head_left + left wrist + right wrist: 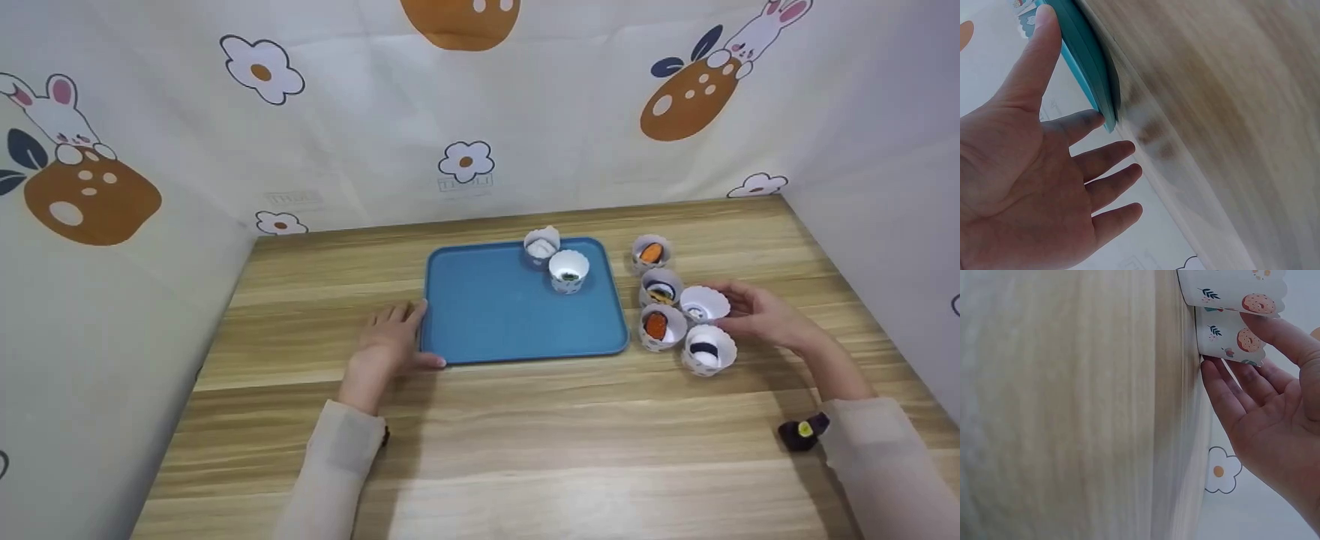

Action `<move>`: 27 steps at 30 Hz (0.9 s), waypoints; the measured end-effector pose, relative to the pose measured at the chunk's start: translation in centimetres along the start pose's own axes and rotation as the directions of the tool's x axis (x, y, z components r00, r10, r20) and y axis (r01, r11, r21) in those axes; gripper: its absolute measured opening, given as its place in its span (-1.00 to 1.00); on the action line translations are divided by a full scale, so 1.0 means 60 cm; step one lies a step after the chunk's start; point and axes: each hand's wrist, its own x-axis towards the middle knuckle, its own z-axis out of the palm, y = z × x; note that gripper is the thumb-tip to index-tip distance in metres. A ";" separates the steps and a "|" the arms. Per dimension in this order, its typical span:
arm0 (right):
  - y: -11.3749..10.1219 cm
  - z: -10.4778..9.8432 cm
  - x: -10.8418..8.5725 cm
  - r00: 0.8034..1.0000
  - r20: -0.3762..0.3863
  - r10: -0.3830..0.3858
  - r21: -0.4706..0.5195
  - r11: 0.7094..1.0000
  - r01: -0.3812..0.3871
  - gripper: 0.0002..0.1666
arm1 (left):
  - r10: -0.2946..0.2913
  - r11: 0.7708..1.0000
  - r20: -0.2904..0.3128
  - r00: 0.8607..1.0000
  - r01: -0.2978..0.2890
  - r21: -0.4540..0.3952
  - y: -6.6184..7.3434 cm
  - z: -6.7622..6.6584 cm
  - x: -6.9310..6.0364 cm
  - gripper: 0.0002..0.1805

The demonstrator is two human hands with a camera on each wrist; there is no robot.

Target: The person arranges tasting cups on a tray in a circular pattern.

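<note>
My left hand (386,345) lies at the left edge of the blue tray (480,307). Its thumb and index finger touch the tray's corner in the left wrist view, the other fingers spread loosely. At the right, my right hand (761,319) holds a white paper baking cup (706,294) between thumb and fingers; something small and pale lies inside. The right wrist view shows the thumb on one side of this printed cup (1224,334) and the fingers on the other. Crowded against it are paper cups with sushi-like pieces: a black-banded white one (705,351) and an orange-red one (656,327).
On the tray's back right stand two paper cups (568,274). Further cups with an orange piece (651,253) and a yellowish piece (660,291) stand right of the tray. Patterned sheeting (360,142) walls the wooden table (525,450) at the back and sides.
</note>
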 end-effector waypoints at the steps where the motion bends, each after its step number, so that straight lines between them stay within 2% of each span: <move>1: 0.001 0.000 0.000 1.000 -0.005 0.001 0.000 1.000 -0.001 -0.34 | 0.000 1.000 0.001 1.000 0.000 -0.003 0.000 0.000 0.000 0.14; 14: -0.001 -0.002 -0.006 0.997 -0.058 0.052 -0.022 0.998 -0.053 -0.34 | 0.018 1.000 -0.013 1.000 -0.018 -0.018 0.001 0.002 -0.001 0.15; 20: -0.001 -0.003 -0.005 0.997 -0.065 0.048 -0.008 0.999 -0.048 -0.34 | 0.004 1.000 -0.007 1.000 -0.004 -0.006 0.001 0.000 -0.001 0.15; 27: -0.004 -0.005 -0.009 0.995 -0.074 0.060 0.004 0.998 -0.060 -0.33 | 0.013 1.000 -0.012 1.000 -0.013 -0.017 -0.001 0.001 0.000 0.15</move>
